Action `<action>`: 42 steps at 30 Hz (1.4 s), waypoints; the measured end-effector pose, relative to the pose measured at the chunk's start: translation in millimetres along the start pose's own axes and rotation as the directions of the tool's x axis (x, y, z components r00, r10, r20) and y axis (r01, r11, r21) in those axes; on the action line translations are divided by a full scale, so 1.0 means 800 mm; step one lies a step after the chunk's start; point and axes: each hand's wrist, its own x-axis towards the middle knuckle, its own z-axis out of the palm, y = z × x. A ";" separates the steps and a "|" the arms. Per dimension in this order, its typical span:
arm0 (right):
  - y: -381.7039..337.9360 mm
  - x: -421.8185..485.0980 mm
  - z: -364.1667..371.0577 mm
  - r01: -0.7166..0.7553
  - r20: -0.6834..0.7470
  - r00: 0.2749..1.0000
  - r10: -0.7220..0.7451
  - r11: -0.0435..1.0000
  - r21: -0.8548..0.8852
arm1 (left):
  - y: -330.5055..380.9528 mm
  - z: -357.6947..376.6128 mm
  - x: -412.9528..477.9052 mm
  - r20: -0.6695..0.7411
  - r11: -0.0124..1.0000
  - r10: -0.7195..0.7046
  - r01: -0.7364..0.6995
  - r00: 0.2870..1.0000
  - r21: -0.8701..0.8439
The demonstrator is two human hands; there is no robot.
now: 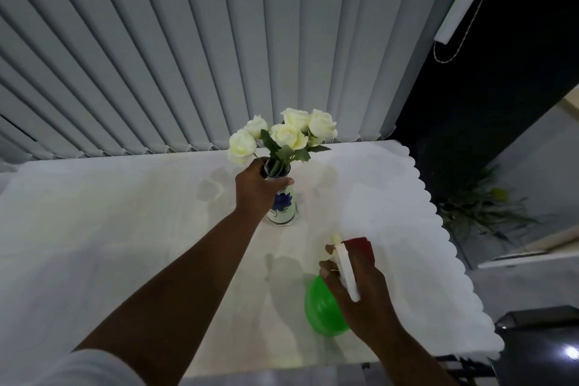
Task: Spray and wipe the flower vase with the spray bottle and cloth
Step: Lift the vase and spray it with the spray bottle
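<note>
A white vase (284,208) with a blue flower pattern stands upright on the table, holding several cream roses (283,135). My left hand (258,189) is wrapped around the vase's neck just under the rim. My right hand (360,294) grips a spray bottle (322,307) with a green body and a white head, held above the table near the front right, its nozzle pointing toward the vase. A dark red cloth (363,246) lies on the table just beyond my right hand, partly hidden by it.
The table carries a white cover (125,229) with a scalloped edge on the right. Grey vertical blinds (188,56) hang right behind it. A potted plant (482,207) stands on the floor to the right, and a dark object (539,341) sits at the lower right.
</note>
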 end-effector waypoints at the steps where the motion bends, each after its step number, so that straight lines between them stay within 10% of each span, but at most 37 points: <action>1: 0.000 0.001 0.000 0.002 -0.004 1.000 -0.002 1.000 -0.003 | -0.001 0.001 0.000 -0.002 1.000 0.009 -0.009 1.000 0.008; 42: 0.008 -0.014 0.003 -0.040 -0.002 0.999 0.040 0.998 0.040 | -0.015 0.011 -0.009 -0.047 1.000 0.011 -0.011 0.999 0.006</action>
